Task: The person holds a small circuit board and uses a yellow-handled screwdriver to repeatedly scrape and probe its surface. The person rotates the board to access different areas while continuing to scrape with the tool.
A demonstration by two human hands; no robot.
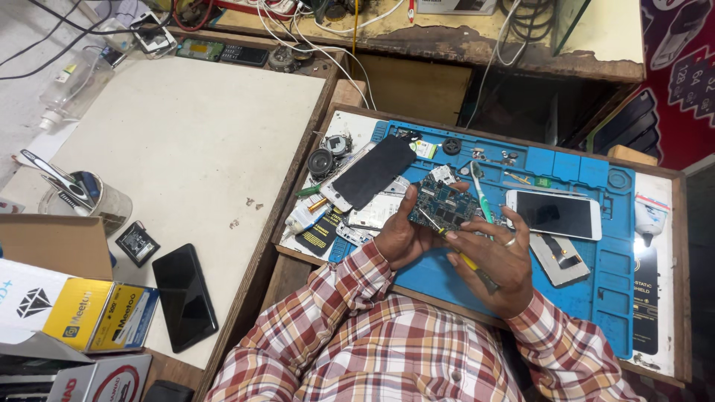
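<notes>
Blue rectangular circuit board point(442, 204) pinched in left hand point(401, 237) grip, held above the blue silicone mat point(588, 283), long axis tilted up-right away from that grip. Right hand point(497, 262) grip closed on yellow-handled screwdriver point(456, 251), tip on the board's lower-left edge, shaft running down-right. White smartphone point(555, 214) right of both grips.

my left hand point(402, 234) curls closed mid-frame, thumb up; my right hand point(495, 257) sits just right, fingers pinched, plaid sleeves below.
</notes>
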